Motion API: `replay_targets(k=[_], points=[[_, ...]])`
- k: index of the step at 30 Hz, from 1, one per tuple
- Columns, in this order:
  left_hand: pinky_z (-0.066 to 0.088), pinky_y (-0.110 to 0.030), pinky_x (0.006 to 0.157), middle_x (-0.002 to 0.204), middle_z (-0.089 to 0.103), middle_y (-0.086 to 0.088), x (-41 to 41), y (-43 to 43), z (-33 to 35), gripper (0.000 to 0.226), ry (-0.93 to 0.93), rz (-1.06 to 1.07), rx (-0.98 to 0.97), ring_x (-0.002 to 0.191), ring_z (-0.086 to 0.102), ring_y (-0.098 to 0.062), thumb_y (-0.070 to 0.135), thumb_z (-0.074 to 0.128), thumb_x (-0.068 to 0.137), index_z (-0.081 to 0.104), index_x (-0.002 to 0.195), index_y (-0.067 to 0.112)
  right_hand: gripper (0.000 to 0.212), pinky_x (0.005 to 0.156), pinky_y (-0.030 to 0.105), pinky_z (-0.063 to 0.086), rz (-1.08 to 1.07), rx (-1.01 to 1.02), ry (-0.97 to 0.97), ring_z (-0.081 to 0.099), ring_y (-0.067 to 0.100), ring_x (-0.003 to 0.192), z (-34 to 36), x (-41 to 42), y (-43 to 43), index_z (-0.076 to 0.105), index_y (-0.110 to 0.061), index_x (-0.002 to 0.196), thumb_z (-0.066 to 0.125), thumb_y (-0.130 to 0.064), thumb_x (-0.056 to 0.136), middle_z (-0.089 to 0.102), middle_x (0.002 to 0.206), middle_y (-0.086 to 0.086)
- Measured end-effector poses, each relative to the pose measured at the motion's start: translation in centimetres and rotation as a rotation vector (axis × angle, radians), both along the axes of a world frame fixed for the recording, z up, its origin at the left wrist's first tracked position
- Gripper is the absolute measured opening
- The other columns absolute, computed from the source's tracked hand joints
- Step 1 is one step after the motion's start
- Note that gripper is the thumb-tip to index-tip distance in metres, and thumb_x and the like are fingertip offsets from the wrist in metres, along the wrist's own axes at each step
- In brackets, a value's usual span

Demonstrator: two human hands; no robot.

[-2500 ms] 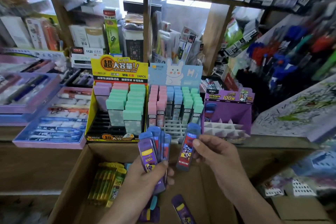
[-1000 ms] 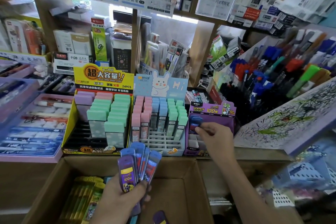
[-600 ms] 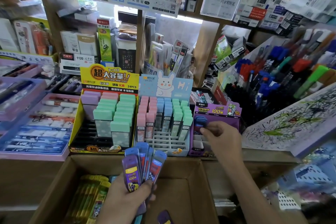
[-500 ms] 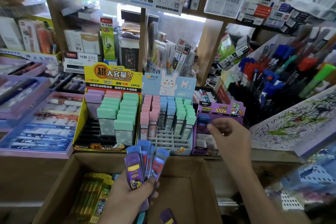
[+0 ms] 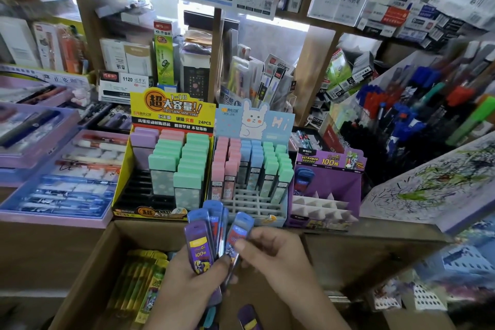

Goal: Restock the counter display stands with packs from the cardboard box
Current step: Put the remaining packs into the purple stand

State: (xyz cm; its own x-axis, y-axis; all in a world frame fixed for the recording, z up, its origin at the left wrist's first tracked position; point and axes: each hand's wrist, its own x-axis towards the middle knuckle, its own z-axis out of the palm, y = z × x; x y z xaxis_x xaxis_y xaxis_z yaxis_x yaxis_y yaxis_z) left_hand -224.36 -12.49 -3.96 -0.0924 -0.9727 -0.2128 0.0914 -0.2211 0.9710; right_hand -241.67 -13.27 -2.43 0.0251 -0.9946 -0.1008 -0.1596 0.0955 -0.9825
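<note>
Head view, slim fanned packs (image 5: pixel 199 246), purple, blue-capped

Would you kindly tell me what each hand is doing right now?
Left hand: grips a fan of packs.
Right hand: pinches the rightmost pack of that fan.

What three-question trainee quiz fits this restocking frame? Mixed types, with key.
1. True or false: the purple display stand is full of packs.
2. What does the right hand pinch? A) a blue-capped pack in the fan of packs that the left hand holds; B) a mint pack in the yellow stand; C) a pen from the rack.
3. Fill in: the left hand holds the fan of packs above the open ____.
Key: 1 false, it shows only a lone pack, back left. 2 A. 3 cardboard box.
</note>
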Motion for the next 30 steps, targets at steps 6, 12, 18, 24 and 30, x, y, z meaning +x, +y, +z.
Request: replay_targets(k=[6,12,18,24,30], points=[[0.061,-0.042,0.068,0.088,0.079,-0.01,0.0,0.1,-0.2,0.021,0.034,0.009,0.028,0.081,0.077,-0.029,0.009,0.069,0.093,0.076,0.102,0.027,0.009,0.073,0.026,0.053,-0.013,-0.022,0.009,0.066,0.01,0.074,0.0,-0.1,0.0,0.08,-0.013,0.089,0.08,-0.022,0.09,0.076,0.084,0.014],[0.063,-0.036,0.06,0.089,0.079,-0.011,-0.3,-0.1,-0.4,0.016,0.187,0.082,0.144,0.08,0.078,-0.027,0.004,0.069,0.091,0.071,0.1,0.018,0.01,0.06,0.023,0.052,-0.053,-0.077,0.021,0.066,0.013,0.067,1.1,-1.7,-0.3,0.08,-0.019,0.087,0.074,-0.015,0.094,0.076,0.078,0.011],[0.062,-0.033,0.058,0.089,0.078,-0.016,-0.1,-0.1,-0.3,0.019,0.231,0.067,0.135,0.082,0.078,-0.031,-0.002,0.063,0.093,0.064,0.109,0.008,0.01,0.06,0.017,0.055,-0.301,-0.223,0.107,0.069,0.008,0.067,3.7,-5.8,-1.3,0.078,-0.018,0.092,0.071,-0.01,0.093,0.078,0.081,0.001],[0.062,-0.035,0.056,0.075,0.073,-0.02,-0.1,-0.1,-0.7,0.013,0.2,0.083,0.089,0.072,0.076,-0.037,-0.006,0.067,0.089,0.066,0.1,0.001,0.018,0.062,0.019,0.058,-0.407,-0.366,0.302,0.073,0.008,0.069,5.2,-9.8,-2.4,0.074,-0.025,0.1,0.071,-0.009,0.094,0.077,0.082,-0.006],[0.061,-0.036,0.056,0.075,0.071,-0.023,-0.3,-0.2,-0.9,0.015,0.23,0.073,0.103,0.07,0.075,-0.039,-0.009,0.067,0.088,0.068,0.1,0.0,0.022,0.07,0.022,0.062,-0.431,-0.413,0.359,0.074,0.007,0.073,4.8,-11.0,-4.1,0.074,-0.03,0.094,0.072,-0.008,0.094,0.078,0.08,-0.01]])
